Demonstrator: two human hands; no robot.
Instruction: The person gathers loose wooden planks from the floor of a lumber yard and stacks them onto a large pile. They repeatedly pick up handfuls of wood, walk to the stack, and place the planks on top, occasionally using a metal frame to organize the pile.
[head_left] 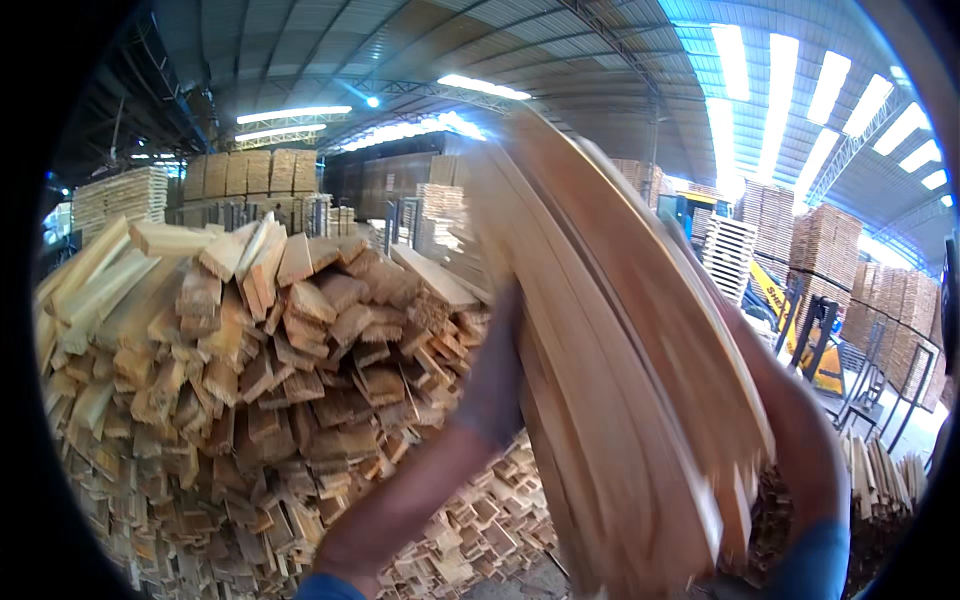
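A bundle of several long wooden boards (600, 340) is held up steeply in front of me, blurred by motion. My left hand (495, 365), which looks greyish as if gloved, is closed on the bundle's left side; its fingers are partly hidden. Along the right edge, my right hand (718, 300) grips the boards from the far side, with most of it out of sight behind them. Left of the bundle rises a big heap of loose planks (290, 330), their cut ends facing me.
Short offcuts (480, 520) cover the lower part of the heap. At the right stand a yellow lift machine (775, 295), metal rail frames (880, 380) and tall board stacks (825, 250). More stacks (250, 175) stand at the back left. Upright slats (880, 475) lean at the lower right.
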